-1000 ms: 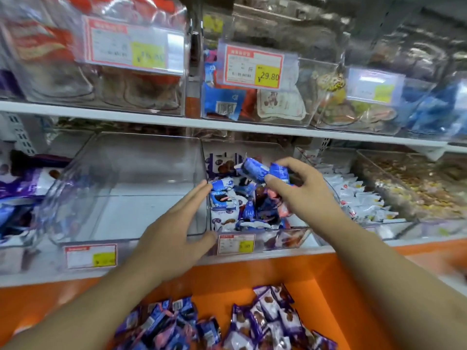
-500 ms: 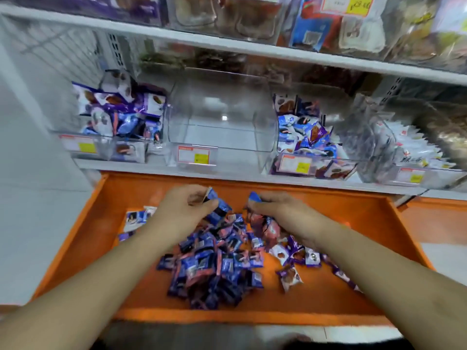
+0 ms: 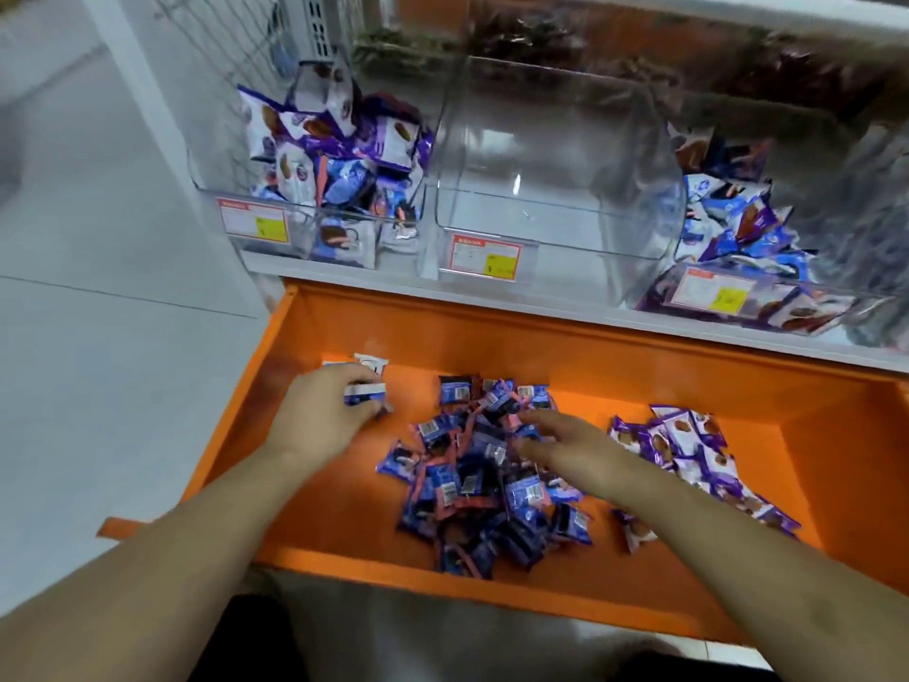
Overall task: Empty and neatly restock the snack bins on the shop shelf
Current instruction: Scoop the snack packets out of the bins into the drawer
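While the left hand [image 3: 327, 418] is curling its fingers round a couple of small packets [image 3: 366, 390] at about ten o'clock in the orange tray [image 3: 615, 356], the right hand [image 3: 565, 447] is lying with fingers spread and fairly straight across the blue pile [image 3: 482, 477] in the middle, gripping nothing that I can see. The purple packets [image 3: 688, 447] are sitting apart at three o'clock, so the likeliest slip, to my mind, is a sweeping grab that is mixing the two sorts. The wrappers are looking slick (and loosely heaped), so a handful could be shedding pieces on the lift, over the low front edge [image 3: 442, 580] at six o'clock and onto the floor [image 3: 98, 337]. The empty bin [image 3: 556, 189] is standing at twelve o'clock on the shelf, open at the top, flanked by a full bin [image 3: 275, 204] at eleven and another [image 3: 836, 307] at one; its clear walls are hard to judge, so knuckles could be knocking the rim. Bare tray floor is lying at eight o'clock.
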